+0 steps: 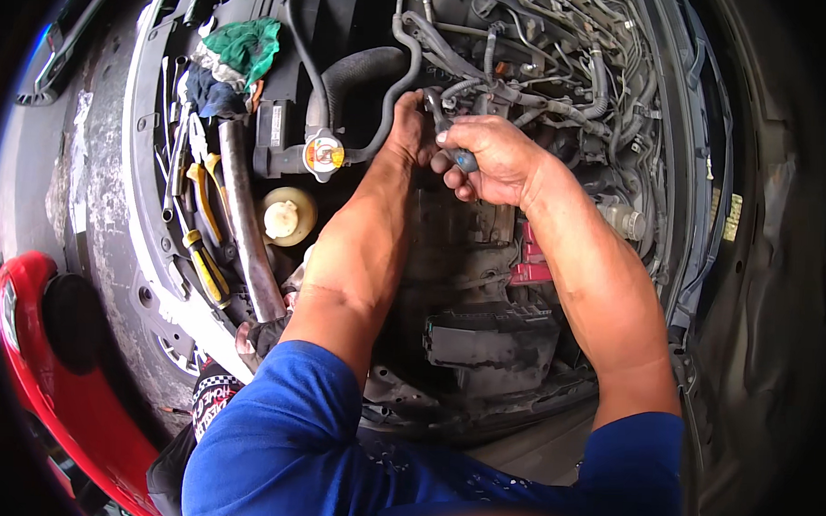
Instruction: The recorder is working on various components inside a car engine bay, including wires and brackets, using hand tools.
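Observation:
Over the engine bay, my right hand (498, 156) is closed round the dark handle of a ratchet wrench (465, 160). The thumb lies along the tool, and its metal head points up and away among hoses and brackets. Close beside that head is my left hand (408, 130), its fingers curled and partly hidden. What those fingers grip, if anything, cannot be made out. The part under the ratchet head is hidden too. A thick black hose (370, 65) and a radiator cap (324, 155) with a yellow and orange label lie to the left of my left hand.
Along the left front panel lie a yellow-black screwdriver (206, 269), yellow-handled pliers (201, 196), a long metal pipe (242, 216) and a green rag (243, 50). A reservoir (287, 217) stands beside the pipe. A black box (492, 338) sits nearer me. A red vehicle (63, 382) is at far left.

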The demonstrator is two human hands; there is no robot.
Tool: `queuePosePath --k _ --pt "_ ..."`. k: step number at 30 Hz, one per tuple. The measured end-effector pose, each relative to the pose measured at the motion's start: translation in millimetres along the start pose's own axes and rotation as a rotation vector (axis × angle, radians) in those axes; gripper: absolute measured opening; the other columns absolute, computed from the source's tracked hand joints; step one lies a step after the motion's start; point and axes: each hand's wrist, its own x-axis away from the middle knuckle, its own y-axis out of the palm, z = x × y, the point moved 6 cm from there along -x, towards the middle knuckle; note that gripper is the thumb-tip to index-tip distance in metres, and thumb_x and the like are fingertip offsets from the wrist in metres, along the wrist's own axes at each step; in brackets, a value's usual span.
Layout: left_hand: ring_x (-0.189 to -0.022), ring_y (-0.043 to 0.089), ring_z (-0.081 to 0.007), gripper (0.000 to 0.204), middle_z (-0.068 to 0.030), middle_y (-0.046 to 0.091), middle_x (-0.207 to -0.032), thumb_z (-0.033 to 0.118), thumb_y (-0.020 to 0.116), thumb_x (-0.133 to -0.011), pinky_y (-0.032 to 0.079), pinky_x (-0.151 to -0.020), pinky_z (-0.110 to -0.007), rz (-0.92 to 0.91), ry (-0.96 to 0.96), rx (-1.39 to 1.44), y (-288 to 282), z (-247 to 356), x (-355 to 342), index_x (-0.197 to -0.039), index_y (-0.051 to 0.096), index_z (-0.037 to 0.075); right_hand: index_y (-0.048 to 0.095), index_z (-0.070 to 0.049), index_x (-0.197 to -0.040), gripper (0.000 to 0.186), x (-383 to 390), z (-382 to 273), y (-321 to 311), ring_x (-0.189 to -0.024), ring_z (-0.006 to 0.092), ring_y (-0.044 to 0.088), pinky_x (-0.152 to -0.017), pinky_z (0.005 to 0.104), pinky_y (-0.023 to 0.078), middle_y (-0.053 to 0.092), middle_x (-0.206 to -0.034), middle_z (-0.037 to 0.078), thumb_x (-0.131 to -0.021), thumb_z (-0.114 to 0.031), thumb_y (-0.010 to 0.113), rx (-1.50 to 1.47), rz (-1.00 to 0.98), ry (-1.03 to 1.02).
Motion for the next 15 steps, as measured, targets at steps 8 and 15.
queuePosePath --k 8,15 --pt "-0.096 0.065 -0.0331 0.053 -0.0192 0.067 -0.108 0.048 0.04 -0.102 0.054 -0.089 -0.047 0.105 0.01 0.015 -11.1 0.4 -18.9 -0.112 0.062 0.0 0.053 -0.012 -0.086 0.009 -9.1 15.3 7.9 -0.045 0.0069 0.037 -0.039 0.0241 0.03 0.044 -0.065 -0.001 -0.084 -0.009 0.061 -0.032 -0.087 -0.07" --pt "-0.087 0.065 -0.0334 0.059 -0.0189 0.064 -0.105 0.052 0.034 -0.101 0.057 -0.074 -0.045 -0.009 -0.087 0.104 -6.9 -3.4 -21.7 -0.116 0.057 0.0 0.05 -0.01 -0.099 0.02 -23.4 48.8 10.9 -0.044 0.0072 0.034 -0.039 0.0245 0.029 0.04 -0.064 -0.003 -0.082 -0.003 0.058 0.111 0.012 -0.376"
